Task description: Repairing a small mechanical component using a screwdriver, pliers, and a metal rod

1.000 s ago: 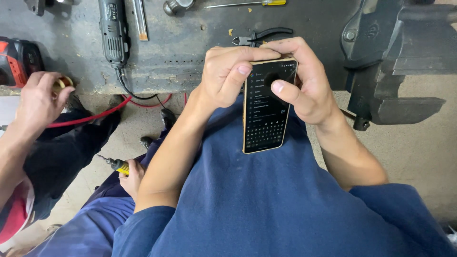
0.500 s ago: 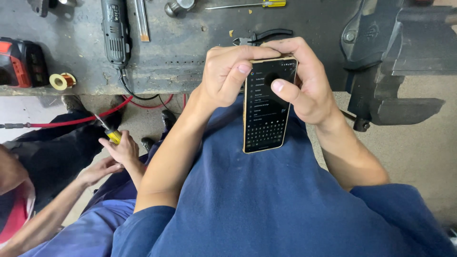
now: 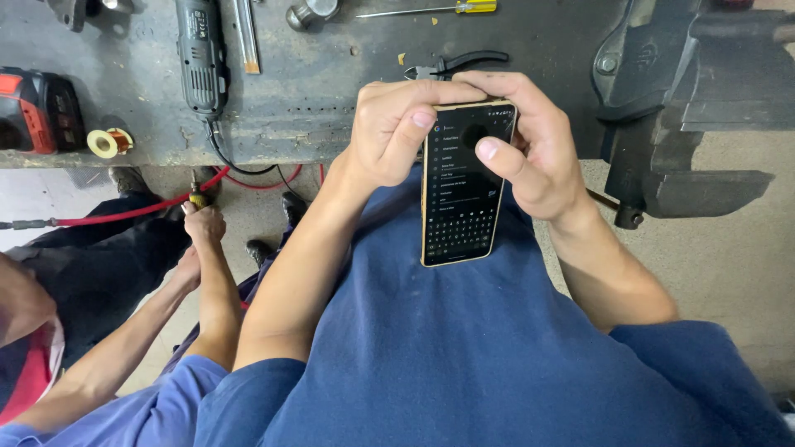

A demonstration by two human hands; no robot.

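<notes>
A dark smartphone (image 3: 460, 199) with a gold-coloured edge is held upright in front of my blue shirt, its screen lit with a list and a keyboard. My left hand (image 3: 389, 132) wraps the phone's top left corner, thumb on the edge. My right hand (image 3: 530, 149) grips the right side, its thumb resting on the upper screen. Both hands hover just in front of the workbench edge (image 3: 315, 153).
On the bench lie a rotary tool (image 3: 199, 54), black pliers (image 3: 460, 64), a yellow-handled screwdriver (image 3: 435, 10), a tape roll (image 3: 108, 142) and a red power tool (image 3: 33, 108). A heavy vise (image 3: 687, 99) stands right. A co-worker's hand (image 3: 203, 223) holds a small tool lower left.
My hands and the phone have stayed put. The co-worker's hand left the tape roll on the bench, and a hand holding a yellow-handled tool rose to just below the bench edge.
</notes>
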